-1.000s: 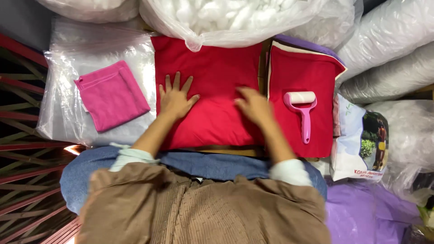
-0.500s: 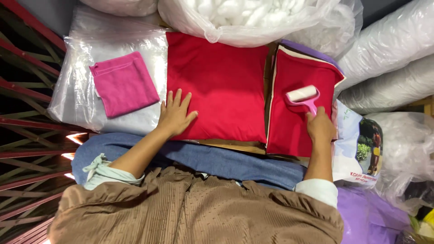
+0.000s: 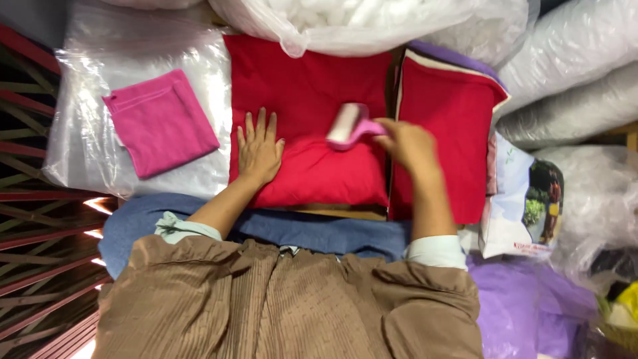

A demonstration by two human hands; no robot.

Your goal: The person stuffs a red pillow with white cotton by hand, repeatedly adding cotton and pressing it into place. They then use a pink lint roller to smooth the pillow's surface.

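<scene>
Left hand [image 3: 259, 149]: flat, fingers spread, palm down on the red cushion [image 3: 309, 119], holding nothing.
Right hand [image 3: 411, 143]: fingers closed round the pink handle of the lint roller [image 3: 349, 126].
Roller position: over the cushion's right half, just left of the right hand, near the left hand but apart from it; blurred, contact with the cloth unclear.
Roller axis: white drum tilted, running roughly near to far; handle pointing right into the grip.
Nearer hand: right.
Surroundings: folded pink cloth [image 3: 159, 123] on clear plastic at left; stack of red covers [image 3: 445, 126] at right.
</scene>
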